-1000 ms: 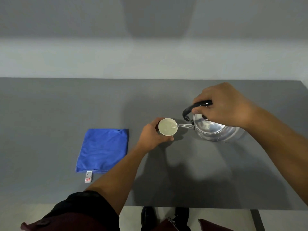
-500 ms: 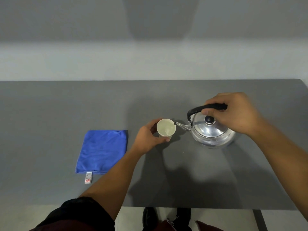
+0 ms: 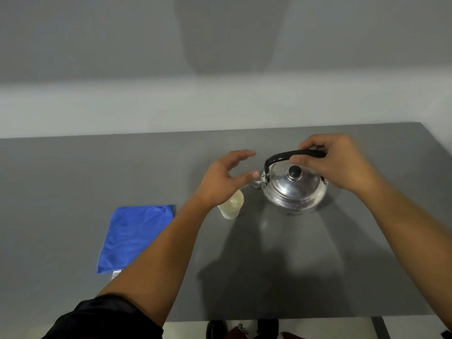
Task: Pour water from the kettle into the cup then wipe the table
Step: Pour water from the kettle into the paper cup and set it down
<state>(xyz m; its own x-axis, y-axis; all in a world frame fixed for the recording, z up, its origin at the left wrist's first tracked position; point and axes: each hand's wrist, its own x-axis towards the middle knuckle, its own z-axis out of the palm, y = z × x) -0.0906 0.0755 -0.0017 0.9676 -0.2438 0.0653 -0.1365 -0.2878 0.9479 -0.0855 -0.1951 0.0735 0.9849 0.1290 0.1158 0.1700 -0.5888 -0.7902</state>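
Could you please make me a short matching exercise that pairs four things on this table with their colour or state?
Things:
1. cloth
2. kettle
3. cup
4. left hand

States:
A. shiny metal, upright, its black handle held by the right hand
B. open, raised above the cup, holding nothing
C. blue, lying flat, untouched
D. pale, standing beside the kettle's spout

Pairs: 1-C, 2-A, 3-D, 4-B
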